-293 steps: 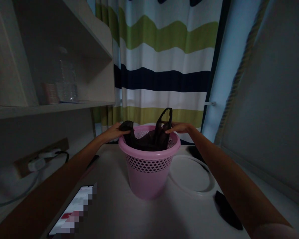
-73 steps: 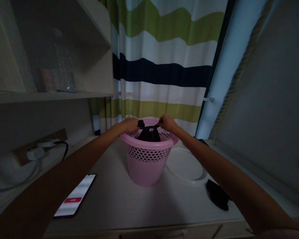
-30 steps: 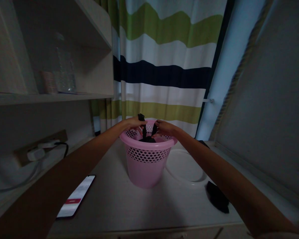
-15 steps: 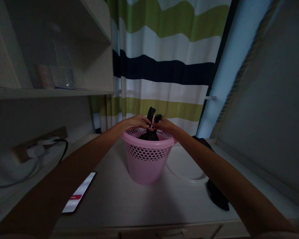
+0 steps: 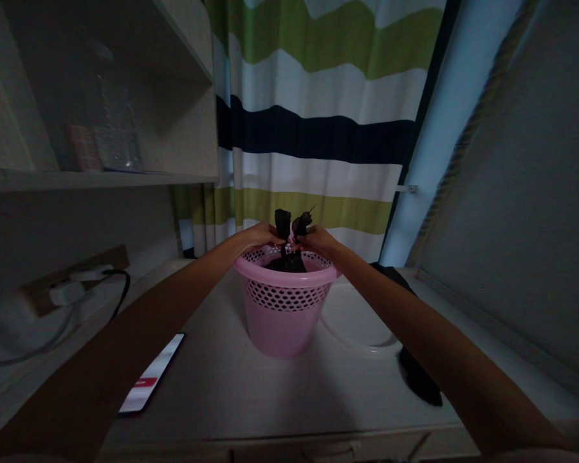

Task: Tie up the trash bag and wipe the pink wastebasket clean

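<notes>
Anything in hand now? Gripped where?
The bag, by its two upper ends: left hand pinches one, right hand the other, over the bin.

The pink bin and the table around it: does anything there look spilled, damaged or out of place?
Nothing visible stands out as spilled, damaged or misplaced. The pink bin stands upright, and the left hand and right hand hold the black bag by ends that rise above the bin.
</notes>
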